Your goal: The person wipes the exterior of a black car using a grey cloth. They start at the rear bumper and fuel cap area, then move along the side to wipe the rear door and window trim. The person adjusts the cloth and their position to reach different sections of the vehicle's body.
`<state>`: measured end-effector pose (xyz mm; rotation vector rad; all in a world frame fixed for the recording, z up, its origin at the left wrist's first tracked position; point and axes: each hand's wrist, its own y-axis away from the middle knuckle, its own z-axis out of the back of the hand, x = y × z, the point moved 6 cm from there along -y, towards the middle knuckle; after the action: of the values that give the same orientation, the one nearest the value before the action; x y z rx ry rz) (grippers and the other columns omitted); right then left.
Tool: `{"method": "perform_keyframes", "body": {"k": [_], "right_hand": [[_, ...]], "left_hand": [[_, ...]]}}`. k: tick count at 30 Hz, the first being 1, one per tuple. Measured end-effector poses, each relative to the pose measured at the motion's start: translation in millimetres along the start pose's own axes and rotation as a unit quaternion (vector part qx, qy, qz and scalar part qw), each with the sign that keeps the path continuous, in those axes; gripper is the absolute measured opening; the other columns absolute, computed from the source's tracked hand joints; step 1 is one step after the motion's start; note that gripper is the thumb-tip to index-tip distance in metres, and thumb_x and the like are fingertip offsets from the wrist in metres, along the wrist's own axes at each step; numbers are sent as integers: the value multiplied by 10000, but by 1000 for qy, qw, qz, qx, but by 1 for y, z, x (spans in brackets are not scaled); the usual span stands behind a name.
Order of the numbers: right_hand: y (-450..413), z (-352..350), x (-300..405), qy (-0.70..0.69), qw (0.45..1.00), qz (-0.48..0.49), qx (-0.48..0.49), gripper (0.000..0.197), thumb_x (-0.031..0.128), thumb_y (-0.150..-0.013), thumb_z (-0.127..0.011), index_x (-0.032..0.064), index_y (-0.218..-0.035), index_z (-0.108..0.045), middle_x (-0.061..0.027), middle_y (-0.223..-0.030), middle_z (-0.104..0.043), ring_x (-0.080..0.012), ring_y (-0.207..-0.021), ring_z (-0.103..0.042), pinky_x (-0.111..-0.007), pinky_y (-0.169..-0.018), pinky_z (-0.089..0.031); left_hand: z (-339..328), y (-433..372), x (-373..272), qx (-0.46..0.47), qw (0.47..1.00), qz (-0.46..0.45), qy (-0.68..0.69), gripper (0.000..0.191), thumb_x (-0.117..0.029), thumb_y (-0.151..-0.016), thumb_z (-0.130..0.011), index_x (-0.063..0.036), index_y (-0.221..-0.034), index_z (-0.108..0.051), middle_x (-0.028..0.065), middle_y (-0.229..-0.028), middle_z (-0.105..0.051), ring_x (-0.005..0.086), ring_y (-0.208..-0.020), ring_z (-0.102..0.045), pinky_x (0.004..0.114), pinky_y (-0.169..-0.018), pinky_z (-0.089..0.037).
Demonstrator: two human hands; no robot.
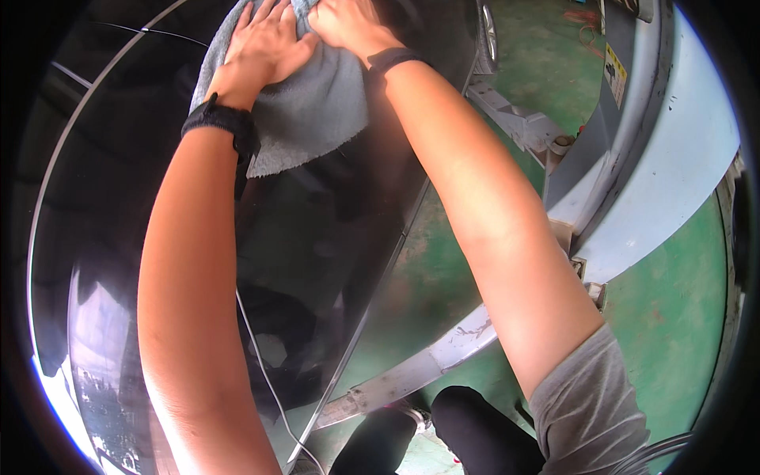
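A grey-blue plush cloth [320, 113] lies against the glossy black side of a car [297, 237], near the top of the view. My left hand [270, 44] rests flat on it, fingers slightly spread and pointing away from me. Beside it, my right hand [344, 21] has its fingers curled on a bunched part of the same cloth. The cloth's lower edge hangs loose below both hands, and its upper end is cut off by the frame. Each wrist wears a black band.
At the right rises a light blue and grey lift post [653, 136] with a warning sticker. Its metal arms [415, 371] reach low towards the car, over the green floor [647, 332]. A thin cable [261, 362] hangs near my left forearm. A wheel [488, 35] shows at the top.
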<state>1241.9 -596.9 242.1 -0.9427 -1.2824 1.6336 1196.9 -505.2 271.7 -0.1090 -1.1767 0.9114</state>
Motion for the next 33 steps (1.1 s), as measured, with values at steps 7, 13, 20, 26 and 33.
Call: {"method": "perform_keyframes", "body": {"k": [7, 13, 20, 26, 33], "right_hand": [[-1, -33, -59, -25, 998, -47, 28, 302, 170, -869, -421, 61, -1052, -634, -135, -1153, -620, -278, -1142, -535, -416, -948, -406], [15, -53, -63, -220, 946, -226, 73, 437, 276, -936, -319, 76, -1280, -500, -202, -1260, -546, -353, -1202, -480, -426, -1013, -367], [73, -86, -62, -138, 959, -237, 67, 415, 270, -928, -371, 95, -1288, -483, -216, -1259, -525, -401, -1124, -517, -464, -940, -423], [152, -88, -40, -176, 907, -336, 181, 620, 377, -962, -198, 0, -1454, -216, -170, -1535, -151, -304, -1413, -173, -463, -1140, -139], [290, -92, -24, -265, 813, -477, 202, 634, 402, -977, -173, 16, -1478, -131, -193, -1551, -71, -310, -1434, -102, -464, -1129, -150]], "left_hand": [[11, -40, -24, -6, 981, -9, 195, 574, -311, -764, -457, 48, -1204, -543, 216, -1312, -513, 328, -1281, -421, 403, -1099, -278], [1, -26, -28, -15, 997, -19, 78, 430, -255, -833, -457, 7, -1149, -586, 157, -1212, -575, 286, -1171, -505, 406, -1048, -315], [-25, -11, -57, -72, 992, -66, -85, 604, -257, -870, -411, 8, -1410, -353, 63, -1522, -276, 241, -1415, -194, 450, -1163, -115], [-37, 50, -105, -66, 967, -49, -243, 512, -206, -885, -449, 49, -1328, -464, 189, -1434, -395, 360, -1341, -337, 452, -1152, -172], [-88, 77, -182, 117, 935, -164, -293, 625, -271, -928, -407, 25, -1450, -233, 177, -1506, -263, 284, -1424, -183, 393, -1175, -111]]}}
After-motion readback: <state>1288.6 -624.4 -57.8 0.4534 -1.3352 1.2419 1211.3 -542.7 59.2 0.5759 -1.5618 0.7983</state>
